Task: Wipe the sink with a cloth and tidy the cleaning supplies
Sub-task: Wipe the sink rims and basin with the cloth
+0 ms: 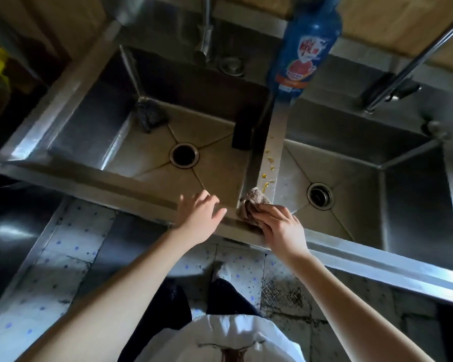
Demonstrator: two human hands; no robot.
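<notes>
My right hand was closed around the brown cloth, pressing it on the near end of the steel divider between the two basins, a little right of the middle of the frame. My left hand was spread and flat, fingers apart, holding nothing, over the front rim of the sink just beside the cloth. Above the cloth, along the divider, I saw a line of yellow drops not yet wiped. In the left basin a dark scouring pad lay in the far corner and a black sponge leaned on the right wall. The blue detergent bottle stood at the far end of the divider, in the upper middle of the frame. I judged that if I pushed the cloth too far up the narrow divider, I could hit the bottle and tip it into a basin. The cloth could also only smear the yellow drops, or push them down into the basin.
</notes>
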